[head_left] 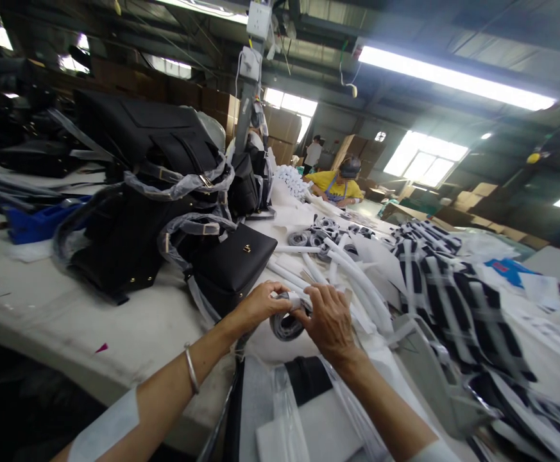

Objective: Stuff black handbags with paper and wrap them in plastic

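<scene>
A coiled dark strap (287, 327) with a pale band around its top is held between my two hands above the table. My left hand (260, 305) pinches the coil's upper left side, thumb and fingers closed on it. On the upper right side, my right hand (330, 321) grips it with bent fingers. Just below lies a plastic-wrapped black and white item (308, 378). Left of my hands sits a black bag (234, 263) with a gold clasp. More coiled straps (325, 231) and white foam tubes (361, 282) lie beyond my right hand.
Stacked black bags (149, 141) stand on the left of the white table (188, 327), by a blue object (42, 221). Wrapped black straps (443, 289) and a grey bag (428, 366) lie right. A person in yellow (330, 183) leans at the far end.
</scene>
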The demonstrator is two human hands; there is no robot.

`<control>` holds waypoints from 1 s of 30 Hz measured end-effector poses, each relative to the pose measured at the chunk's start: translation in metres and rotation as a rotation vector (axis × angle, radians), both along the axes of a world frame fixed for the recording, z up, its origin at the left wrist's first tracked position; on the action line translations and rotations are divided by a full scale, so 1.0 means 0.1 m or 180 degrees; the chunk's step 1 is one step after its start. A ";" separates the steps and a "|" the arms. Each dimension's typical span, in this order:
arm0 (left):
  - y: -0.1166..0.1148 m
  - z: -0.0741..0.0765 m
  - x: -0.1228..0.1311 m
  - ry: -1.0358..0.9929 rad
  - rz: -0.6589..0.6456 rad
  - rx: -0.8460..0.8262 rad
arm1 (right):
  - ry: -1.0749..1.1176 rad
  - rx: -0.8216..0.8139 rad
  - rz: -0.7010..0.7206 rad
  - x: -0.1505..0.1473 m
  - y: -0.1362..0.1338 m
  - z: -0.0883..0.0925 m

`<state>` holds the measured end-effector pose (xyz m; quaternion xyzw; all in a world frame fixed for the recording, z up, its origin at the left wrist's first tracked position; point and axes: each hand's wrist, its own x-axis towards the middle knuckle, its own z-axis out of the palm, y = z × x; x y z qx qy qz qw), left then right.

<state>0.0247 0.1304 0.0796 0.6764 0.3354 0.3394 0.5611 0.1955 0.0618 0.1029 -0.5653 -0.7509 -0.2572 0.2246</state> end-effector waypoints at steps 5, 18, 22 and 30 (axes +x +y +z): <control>0.05 -0.07 0.12 0.0070 -0.0024 0.0073 | -0.0254 -0.0819 -0.0072 -0.16 0.16 0.04; 0.00 -0.11 -0.23 0.0868 0.0393 0.0476 | 0.0231 -0.2493 -0.1142 0.24 0.60 -0.06; -0.05 -0.19 -0.40 0.1058 0.0404 0.0438 | 0.0739 -0.2641 -0.1034 0.51 0.52 -0.05; -0.03 -0.47 -0.48 0.1216 0.0325 0.0250 | 0.3799 -0.2172 -0.0799 1.26 -0.78 0.39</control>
